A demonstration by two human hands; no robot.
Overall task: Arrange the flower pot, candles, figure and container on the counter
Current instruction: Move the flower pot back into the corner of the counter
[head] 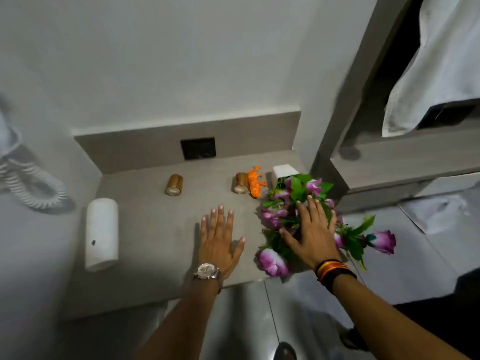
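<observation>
On the grey counter (155,229) a white flower pot (281,171) lies tipped over at the right, its purple flowers (274,261) and green leaves spilling toward me. My right hand (310,233) rests flat on the bunch, fingers spread. My left hand (219,240), with a wristwatch, lies flat and open on the bare counter just left of the flowers. Two gold candles lie on their sides: one at centre (173,185), one further right (241,183). An orange figure (255,181) lies between that candle and the pot. A white cylindrical container (101,233) lies at the left.
A black socket plate (198,148) sits in the low back panel. A coiled white cord (31,185) hangs at the left wall. To the right stands a wooden shelf unit (405,162) with white cloth (436,61) draped above. The tiled floor lies below the counter's front edge.
</observation>
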